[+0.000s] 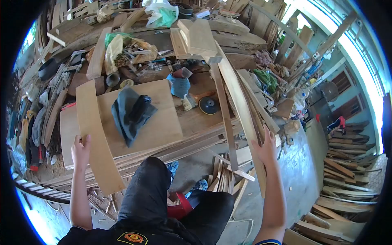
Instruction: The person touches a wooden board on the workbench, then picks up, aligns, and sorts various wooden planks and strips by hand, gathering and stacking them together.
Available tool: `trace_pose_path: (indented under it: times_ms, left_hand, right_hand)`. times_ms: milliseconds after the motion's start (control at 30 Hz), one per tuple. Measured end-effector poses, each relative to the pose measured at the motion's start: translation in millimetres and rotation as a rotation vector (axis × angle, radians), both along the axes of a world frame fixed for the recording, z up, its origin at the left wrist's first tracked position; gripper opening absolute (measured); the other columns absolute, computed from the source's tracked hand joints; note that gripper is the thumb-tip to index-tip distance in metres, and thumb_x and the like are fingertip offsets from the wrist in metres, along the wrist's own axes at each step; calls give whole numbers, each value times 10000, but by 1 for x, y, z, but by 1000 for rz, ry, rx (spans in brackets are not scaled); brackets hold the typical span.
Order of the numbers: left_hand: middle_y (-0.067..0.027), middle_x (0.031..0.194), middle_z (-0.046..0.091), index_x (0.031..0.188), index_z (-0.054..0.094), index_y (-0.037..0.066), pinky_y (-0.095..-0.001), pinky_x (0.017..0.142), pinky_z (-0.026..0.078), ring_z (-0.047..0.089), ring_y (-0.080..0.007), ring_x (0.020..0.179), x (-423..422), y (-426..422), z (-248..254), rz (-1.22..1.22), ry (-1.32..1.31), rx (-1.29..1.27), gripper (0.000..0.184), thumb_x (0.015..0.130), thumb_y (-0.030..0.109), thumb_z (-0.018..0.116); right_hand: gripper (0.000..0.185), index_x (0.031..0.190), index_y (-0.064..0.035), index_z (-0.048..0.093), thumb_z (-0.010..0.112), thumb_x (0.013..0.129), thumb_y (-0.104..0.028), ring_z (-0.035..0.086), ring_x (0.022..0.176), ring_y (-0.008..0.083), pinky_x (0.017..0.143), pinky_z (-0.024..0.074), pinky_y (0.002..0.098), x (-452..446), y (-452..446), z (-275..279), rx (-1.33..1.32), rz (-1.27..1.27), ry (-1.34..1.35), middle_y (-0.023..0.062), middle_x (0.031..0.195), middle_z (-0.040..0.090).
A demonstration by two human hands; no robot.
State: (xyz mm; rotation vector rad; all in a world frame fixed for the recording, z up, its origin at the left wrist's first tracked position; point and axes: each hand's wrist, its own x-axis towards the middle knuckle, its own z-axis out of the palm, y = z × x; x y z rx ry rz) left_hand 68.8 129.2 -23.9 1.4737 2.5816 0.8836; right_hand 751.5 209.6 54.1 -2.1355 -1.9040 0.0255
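Observation:
My left hand grips the left edge of a thin, slightly curved wooden board, thumb on top and fingers partly hidden. On the other side, my right hand closes around a long pale plank that slants from the bench down past my wrist. A light plywood panel lies on the bench, and a crumpled dark grey cloth with something black on it rests there. Right of the panel are a black round pad, a paintbrush and a blue piece of sheet.
Wood blocks stand at the back of the bench, near plastic bags and scattered hardware. A narrow wooden strip leans off the bench's front edge. Stacked timber lies along the right. A red stool shows between my legs.

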Motion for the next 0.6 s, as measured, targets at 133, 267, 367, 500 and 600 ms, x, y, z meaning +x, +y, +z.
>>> trace_pose_path:
  times_ms: [133, 267, 367, 500, 600]
  left_hand:
    - [49, 846, 545, 963, 572, 65, -234, 710, 418, 466, -42, 781, -40, 26, -26, -37, -760, 234, 352, 1056, 404, 549]
    - [-11, 978, 605, 1136, 591, 31, -256, 810, 454, 536, -85, 892, 30, 40, 35, -35, -722, 354, 357, 1056, 377, 553]
    - [-87, 1251, 573, 1390, 501, 3, -312, 979, 445, 535, -156, 1118, 90, 65, 49, -12, -877, 654, 468, 1061, 334, 542]
    - [31, 846, 520, 1104, 516, 91, -288, 606, 447, 499, -104, 730, 222, 91, 68, -471, -926, 439, 115, 1078, 203, 504]
    - [-80, 1109, 561, 1306, 413, 43, -316, 881, 474, 545, -144, 1048, 318, 99, 75, -715, -944, 382, 284, 1082, 204, 481]
  right_hand:
    - [715, 1478, -93, 447, 755, 847, -229, 559, 1223, 371, 1049, 449, 461, 15, 7, -6, 127, 27, 127, 204, 1311, 580]
    - [576, 1368, -48, 559, 763, 842, -166, 630, 1124, 342, 969, 502, 412, -8, -15, 6, 124, 95, 540, 189, 1251, 637]
    - [591, 1365, -47, 561, 793, 841, -192, 650, 1093, 331, 952, 509, 402, -69, -54, 11, 85, 350, 653, 188, 1238, 654]
    - [886, 1508, -8, 377, 833, 817, -324, 594, 1187, 365, 999, 485, 415, -161, -71, 21, -105, 531, 783, 228, 1378, 560]
    - [1113, 1567, 20, 229, 823, 780, -497, 458, 1292, 458, 1041, 413, 523, -184, -69, 3, 146, 516, 361, 299, 1499, 382]
